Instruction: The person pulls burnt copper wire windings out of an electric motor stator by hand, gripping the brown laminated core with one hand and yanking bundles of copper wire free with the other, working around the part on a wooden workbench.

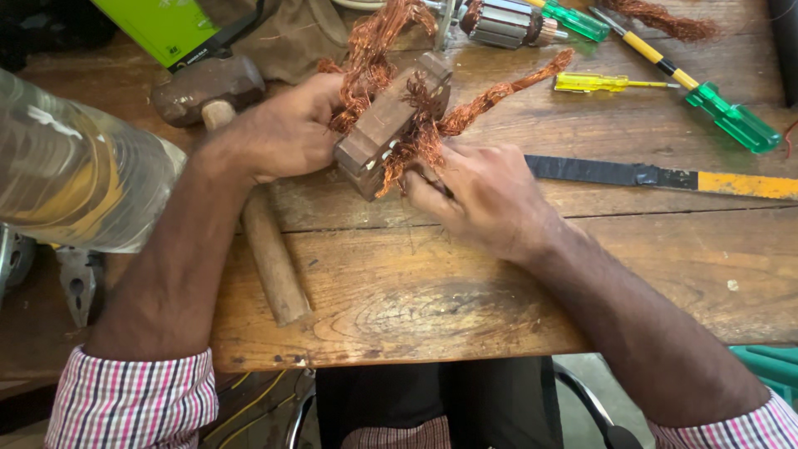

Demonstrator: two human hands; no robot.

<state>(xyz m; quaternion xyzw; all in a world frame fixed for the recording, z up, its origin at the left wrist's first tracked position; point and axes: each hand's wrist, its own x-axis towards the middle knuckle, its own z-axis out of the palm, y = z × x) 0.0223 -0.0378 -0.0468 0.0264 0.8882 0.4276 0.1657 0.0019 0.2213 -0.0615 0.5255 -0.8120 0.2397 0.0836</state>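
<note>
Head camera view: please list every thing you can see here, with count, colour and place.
motor stator: one, brown metal, centre of bench, held in both hands
copper wire: tangled bundles, orange, in and around the stator; another bundle at top right
hammer: one, rusty head, wooden handle, left of the stator
armature: one, grey and copper, top centre
screwdrivers: two, green handles, top right
tester screwdriver: one, yellow, right of the stator
flat blade: one, black and yellow, right side
plastic bottle: one, clear, far left
wooden bench: one, brown
left hand: grips the stator's left side
right hand: fingers at the wire on the stator's right side
</note>
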